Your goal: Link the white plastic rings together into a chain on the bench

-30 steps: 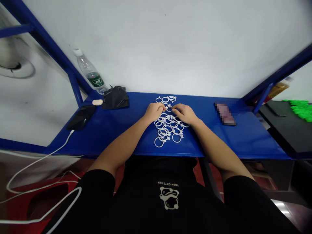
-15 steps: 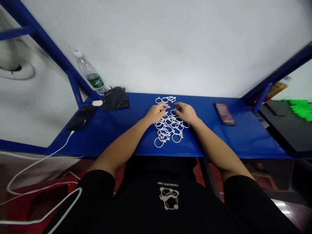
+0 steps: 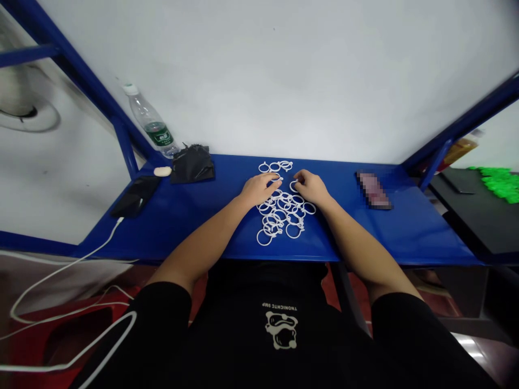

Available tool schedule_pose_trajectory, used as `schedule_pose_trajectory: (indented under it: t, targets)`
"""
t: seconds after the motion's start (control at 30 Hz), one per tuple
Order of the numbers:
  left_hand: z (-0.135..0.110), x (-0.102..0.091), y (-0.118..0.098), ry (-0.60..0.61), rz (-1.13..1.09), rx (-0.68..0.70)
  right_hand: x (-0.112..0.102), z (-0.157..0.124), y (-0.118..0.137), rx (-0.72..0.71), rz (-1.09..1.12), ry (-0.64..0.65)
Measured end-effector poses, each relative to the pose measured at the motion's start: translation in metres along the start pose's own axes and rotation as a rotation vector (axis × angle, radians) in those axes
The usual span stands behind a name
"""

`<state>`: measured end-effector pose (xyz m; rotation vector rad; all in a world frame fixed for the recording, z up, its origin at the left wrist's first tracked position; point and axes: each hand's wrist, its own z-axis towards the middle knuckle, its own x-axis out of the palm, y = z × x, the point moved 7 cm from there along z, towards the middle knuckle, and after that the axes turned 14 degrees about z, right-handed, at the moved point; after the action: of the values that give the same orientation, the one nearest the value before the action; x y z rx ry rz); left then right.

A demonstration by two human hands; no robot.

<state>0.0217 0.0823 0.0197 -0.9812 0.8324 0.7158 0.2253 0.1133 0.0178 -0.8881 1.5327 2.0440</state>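
Your left hand [image 3: 257, 190] and your right hand [image 3: 312, 188] sit level over the middle of the table [image 3: 227, 183], with a clear gap between them. A second ago their fingertips were nearer each other around white rings in that gap; now they stand further apart, your right hand having shifted outward. One ring [image 3: 281, 179] lies by your left fingertips, partly covered by them, and a second ring [image 3: 291, 186] sits at your right thumb, having gone rightward with that hand. That suggests the two are free of each other, each beside its own hand, though whether anything still joins them is too small to tell. Both hands are loosely curled, thumb and forefinger only a little apart; whether either truly pinches its ring or merely touches it, you cannot tell from here. Nearer you, the pile [image 3: 280, 212] spreads on the table between your forearms, its rings overlapping, some perhaps linked. Beyond your hands, toward the wall [image 3: 259, 81], a short row [image 3: 279, 166] of rings lies apart from the pile, looking just as it did a second ago. So the change is confined to the pair at your fingertips, and the pile seems barely disturbed.
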Motion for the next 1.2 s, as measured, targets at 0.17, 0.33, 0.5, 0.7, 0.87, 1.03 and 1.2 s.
schedule_pose_trajectory:
  t: [0.17, 0.33, 0.5, 0.7, 0.87, 1.03, 1.2]
  targets:
    - [-0.001, 0.005, 0.002, 0.106, 0.071, -0.045, 0.0, -0.001, 0.006, -0.102, 0.079, -0.009]
    - [0.0, 0.004, 0.001, 0.114, 0.177, -0.022, -0.003, -0.003, 0.006, -0.145, 0.175, -0.08]
    - [0.0, 0.01, 0.002, 0.233, 0.229, -0.007, -0.007, -0.004, 0.01, -0.218, 0.221, -0.137]
    - [-0.002, 0.01, 0.0, 0.259, 0.267, 0.0, -0.008, -0.005, 0.016, -0.304, 0.257, -0.126]
    - [-0.003, 0.003, -0.003, 0.185, 0.24, -0.03, -0.008, -0.007, 0.017, -0.317, 0.271, -0.149]
    - [-0.004, -0.008, -0.004, 0.074, 0.152, -0.1, -0.009, -0.008, 0.02, -0.302, 0.286, -0.16]
    - [-0.003, -0.013, -0.006, 0.01, 0.096, -0.11, -0.007, -0.009, 0.024, -0.28, 0.235, -0.123]
